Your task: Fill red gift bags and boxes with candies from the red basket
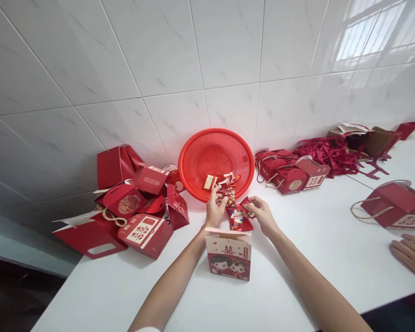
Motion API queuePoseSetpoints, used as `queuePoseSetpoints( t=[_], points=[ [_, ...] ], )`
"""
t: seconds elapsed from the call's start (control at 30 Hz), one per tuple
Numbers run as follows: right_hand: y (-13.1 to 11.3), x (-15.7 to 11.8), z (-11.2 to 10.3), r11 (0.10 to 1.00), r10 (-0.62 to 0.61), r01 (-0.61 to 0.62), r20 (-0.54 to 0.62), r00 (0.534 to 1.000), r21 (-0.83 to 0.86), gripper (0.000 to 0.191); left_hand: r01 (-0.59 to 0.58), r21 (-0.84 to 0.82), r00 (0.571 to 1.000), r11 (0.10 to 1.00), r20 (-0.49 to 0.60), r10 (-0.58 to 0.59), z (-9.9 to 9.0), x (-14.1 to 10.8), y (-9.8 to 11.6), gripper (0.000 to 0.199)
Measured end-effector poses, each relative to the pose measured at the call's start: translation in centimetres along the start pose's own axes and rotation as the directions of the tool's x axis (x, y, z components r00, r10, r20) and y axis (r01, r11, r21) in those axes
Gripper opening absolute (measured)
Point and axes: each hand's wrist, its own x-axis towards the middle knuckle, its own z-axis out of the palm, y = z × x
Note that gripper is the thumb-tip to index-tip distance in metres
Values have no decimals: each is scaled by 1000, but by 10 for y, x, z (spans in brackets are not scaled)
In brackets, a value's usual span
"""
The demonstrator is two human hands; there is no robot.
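My left hand (216, 210) is closed on a dark red wrapped candy (229, 198) at the front rim of a red plastic basket (190, 180). To its right, my right hand (263, 216) pinches a small red packet (248, 206). Below and between the hands is a shiny red snack bag (240, 219) with a colourful print; whether a hand touches it I cannot tell. A paper gift box (228, 258) with two cartoon faces stands upright with its top open, nearer to me than both hands. Inside the tilted basket are a few wrapped sweets (210, 181).
Red gift boxes (145, 233) lie piled at the left. More boxes (290, 177) and a heap of dark red ribbons (327, 154) stand at the back right. Another box (397, 205) sits near another person's hand (413, 253) on the white table (314, 244). A tiled wall (173, 50) rises behind.
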Motion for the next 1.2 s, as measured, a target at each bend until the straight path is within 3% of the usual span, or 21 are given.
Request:
queuePoseSetpoints(
  t=[0.13,0.27,0.4,0.5,0.73,0.93,1.07,1.2],
  points=[
    [0,0,0,999,-10,11,-26,1000,46,33,-23,33,997,999,75,21,0,-4,10,43],
    [-1,0,-1,999,-31,34,-62,998,40,44,-84,62,965,995,255,66,1,-9,25,21],
    [-1,0,-3,999,-18,21,-73,997,37,50,-101,89,935,991,349,64,1,-14,34,21],
    [0,0,-4,1000,7,-6,-60,998,24,51,-63,67,925,996,378,33,2,-17,34,24],
    [0,-1,-3,1000,20,-21,-74,997,-14,48,155,-62,920,986,373,-121,3,-22,34,45],
    [-2,0,-5,1000,8,-8,-24,1000,19,52,248,-86,878,965,441,-186,-1,-21,37,57],
    [-3,1,-6,1000,-5,5,3,1000,2,50,288,-143,886,947,414,-207,0,-21,36,58],
    [-5,0,-5,1000,-21,22,-41,999,18,48,316,-216,892,924,401,-211,4,-22,37,56]
  ],
)
